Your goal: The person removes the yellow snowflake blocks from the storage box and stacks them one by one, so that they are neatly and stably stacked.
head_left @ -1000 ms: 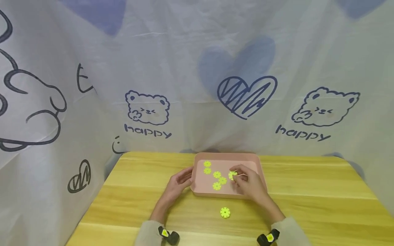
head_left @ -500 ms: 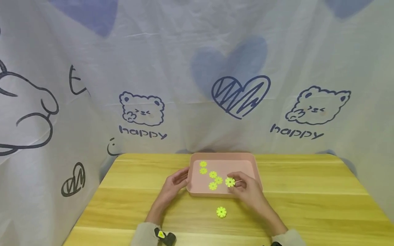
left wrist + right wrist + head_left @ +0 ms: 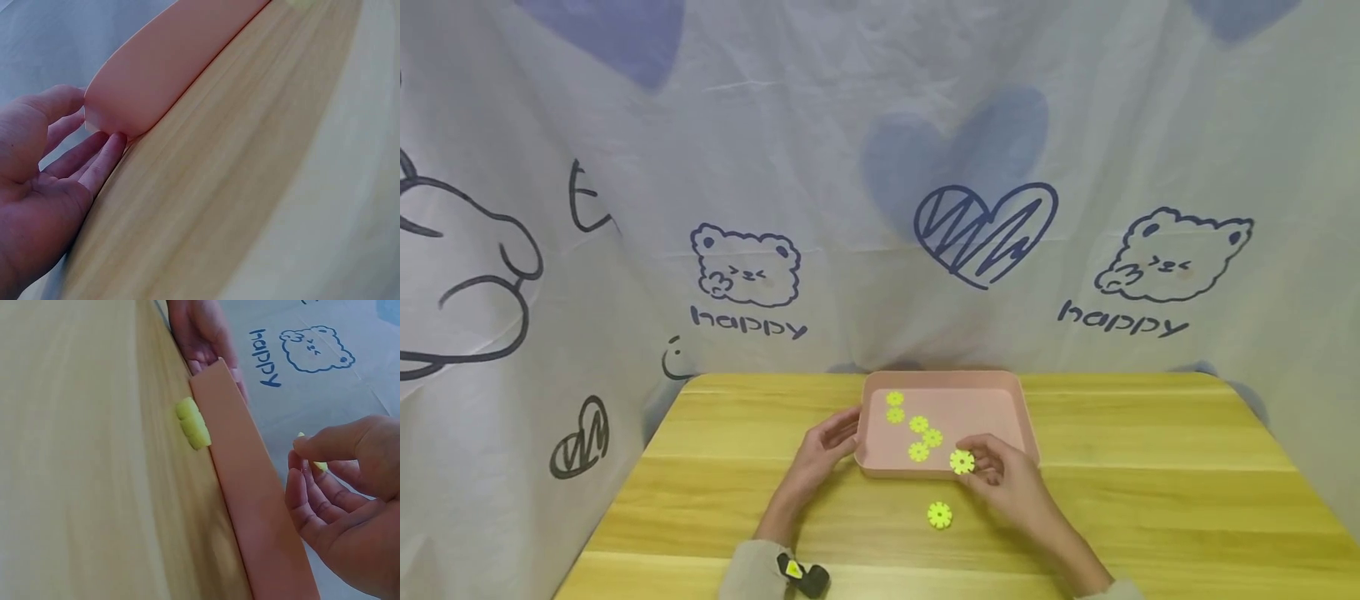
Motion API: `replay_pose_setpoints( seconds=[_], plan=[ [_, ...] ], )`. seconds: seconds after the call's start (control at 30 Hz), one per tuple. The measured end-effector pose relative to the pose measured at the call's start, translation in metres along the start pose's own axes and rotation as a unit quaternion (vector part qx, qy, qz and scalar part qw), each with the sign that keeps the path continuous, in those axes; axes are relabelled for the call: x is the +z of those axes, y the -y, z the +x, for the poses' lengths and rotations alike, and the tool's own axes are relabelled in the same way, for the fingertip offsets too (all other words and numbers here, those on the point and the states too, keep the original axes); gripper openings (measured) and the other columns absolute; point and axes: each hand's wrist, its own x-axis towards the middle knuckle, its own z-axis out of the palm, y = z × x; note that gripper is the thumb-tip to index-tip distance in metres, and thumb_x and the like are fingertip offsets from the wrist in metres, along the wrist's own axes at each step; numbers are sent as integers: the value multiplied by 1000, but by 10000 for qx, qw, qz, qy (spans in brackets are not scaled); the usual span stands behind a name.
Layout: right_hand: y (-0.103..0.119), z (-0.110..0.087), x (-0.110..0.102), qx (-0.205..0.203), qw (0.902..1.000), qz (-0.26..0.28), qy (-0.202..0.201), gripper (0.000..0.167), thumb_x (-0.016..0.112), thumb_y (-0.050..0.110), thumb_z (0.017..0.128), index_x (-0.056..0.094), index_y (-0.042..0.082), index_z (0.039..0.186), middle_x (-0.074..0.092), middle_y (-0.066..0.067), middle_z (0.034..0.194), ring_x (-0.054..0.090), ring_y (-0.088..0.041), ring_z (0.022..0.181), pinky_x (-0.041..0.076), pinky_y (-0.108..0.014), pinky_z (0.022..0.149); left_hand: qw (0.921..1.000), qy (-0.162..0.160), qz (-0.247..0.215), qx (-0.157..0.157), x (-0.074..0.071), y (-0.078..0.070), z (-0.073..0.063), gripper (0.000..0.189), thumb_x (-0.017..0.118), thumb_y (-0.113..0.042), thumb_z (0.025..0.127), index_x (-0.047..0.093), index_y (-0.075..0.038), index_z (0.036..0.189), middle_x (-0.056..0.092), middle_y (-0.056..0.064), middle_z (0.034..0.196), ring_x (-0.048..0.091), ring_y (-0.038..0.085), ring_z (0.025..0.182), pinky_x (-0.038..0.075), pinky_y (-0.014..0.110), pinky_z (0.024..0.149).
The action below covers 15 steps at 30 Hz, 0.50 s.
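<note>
My right hand [image 3: 1011,479] pinches a yellow-green interlocking disc [image 3: 962,462], notched round its edge with a small hole in the middle, over the near right part of the pink tray [image 3: 1030,417]. In the right wrist view, the thumb and fingers cover most of this held disc [image 3: 320,466]. My left hand [image 3: 820,454] rests its fingertips against the left end of the tray; the left wrist view shows them at the tray wall [image 3: 150,69]. Several more discs [image 3: 919,452] lie inside, toward the tray's left half. One disc [image 3: 939,515] lies on the table in front of the tray.
The wooden table [image 3: 1150,483] extends on both sides of the tray. A pale cloth [image 3: 865,333] with drawn hearts and bears hangs right behind the table's far edge and along the left side. A black wrist camera [image 3: 805,575] sits on the left sleeve.
My right hand has drawn the pinched disc toward me, from inside the tray to its near edge, turning its face to the head camera. The head view has shifted slightly; the left hand stays put.
</note>
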Motion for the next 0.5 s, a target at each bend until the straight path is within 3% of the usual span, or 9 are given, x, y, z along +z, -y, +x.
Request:
replay_pose_setpoints(
  seconds=[0.5],
  plan=[
    [-6, -17, 13, 62, 9991, 2, 431, 39, 77, -7, 84, 68, 3, 120, 71, -10, 109, 68, -21, 93, 61, -26, 81, 10000, 22, 1, 85, -1, 3, -1, 51, 61, -1, 102, 45, 3, 151, 46, 22, 155, 46, 37, 142, 46, 31, 110]
  ],
)
